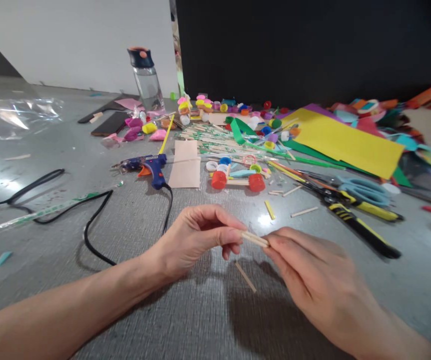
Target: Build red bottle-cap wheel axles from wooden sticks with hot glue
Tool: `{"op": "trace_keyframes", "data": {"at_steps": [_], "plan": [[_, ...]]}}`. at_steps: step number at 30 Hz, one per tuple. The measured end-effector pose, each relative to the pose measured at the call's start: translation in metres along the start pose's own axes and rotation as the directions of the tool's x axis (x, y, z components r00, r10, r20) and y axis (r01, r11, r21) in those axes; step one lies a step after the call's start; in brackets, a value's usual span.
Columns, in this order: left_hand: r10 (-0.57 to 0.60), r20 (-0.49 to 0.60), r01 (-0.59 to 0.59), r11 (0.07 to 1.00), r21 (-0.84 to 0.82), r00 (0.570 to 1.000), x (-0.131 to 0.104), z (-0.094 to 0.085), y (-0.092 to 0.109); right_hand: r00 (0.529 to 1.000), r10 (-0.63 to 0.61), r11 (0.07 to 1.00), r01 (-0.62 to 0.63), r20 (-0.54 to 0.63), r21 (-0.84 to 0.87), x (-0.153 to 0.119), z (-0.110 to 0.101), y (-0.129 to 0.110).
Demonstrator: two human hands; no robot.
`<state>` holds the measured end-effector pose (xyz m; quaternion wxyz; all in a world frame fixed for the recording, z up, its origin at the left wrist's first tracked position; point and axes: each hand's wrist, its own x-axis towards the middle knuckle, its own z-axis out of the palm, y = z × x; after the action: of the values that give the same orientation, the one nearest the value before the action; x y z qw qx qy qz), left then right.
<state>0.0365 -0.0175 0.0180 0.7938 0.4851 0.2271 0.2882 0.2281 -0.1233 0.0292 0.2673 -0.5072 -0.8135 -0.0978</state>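
Observation:
Between my two hands, above the grey table, are short pale wooden sticks (pixel 255 239) lying side by side. The thumb and fingers of my left hand (pixel 204 235) pinch their left end. At the right end, my right hand (pixel 309 270) closes its fingertips on the same sticks. My fingers hide both ends, so their full length cannot be seen. Below them, another thin wooden stick (pixel 246 277) lies loose on the table. Just beyond my hands sits a small build of sticks with red bottle caps (pixel 219 180) at its corners.
A blue glue gun (pixel 155 169) with a black cord lies left, beside a beige card (pixel 185 167). Pliers (pixel 335 197) and blue-handled scissors (pixel 365 190) lie right. Behind are a water bottle (pixel 148 82), wrapped sticks (pixel 215 137), yellow sheets (pixel 346 140) and many coloured caps.

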Motion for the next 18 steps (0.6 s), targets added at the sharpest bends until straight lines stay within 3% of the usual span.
{"op": "trace_keyframes", "data": {"at_steps": [6,13,18], "plan": [[0.016,-0.048,-0.009,0.989,0.149,0.999,-0.001,0.001,0.005,0.99,0.063,0.99,-0.078,0.127,0.115,0.001,0.001,0.009],[0.171,-0.173,-0.071,0.878,0.473,0.97,-0.001,-0.001,0.009,0.979,0.08,0.995,-0.068,0.189,-0.067,0.0,0.01,0.016],[0.187,-0.211,-0.059,0.864,0.499,0.959,0.002,-0.003,0.006,0.97,0.078,0.991,-0.05,0.232,-0.123,-0.004,0.014,0.015]]}}
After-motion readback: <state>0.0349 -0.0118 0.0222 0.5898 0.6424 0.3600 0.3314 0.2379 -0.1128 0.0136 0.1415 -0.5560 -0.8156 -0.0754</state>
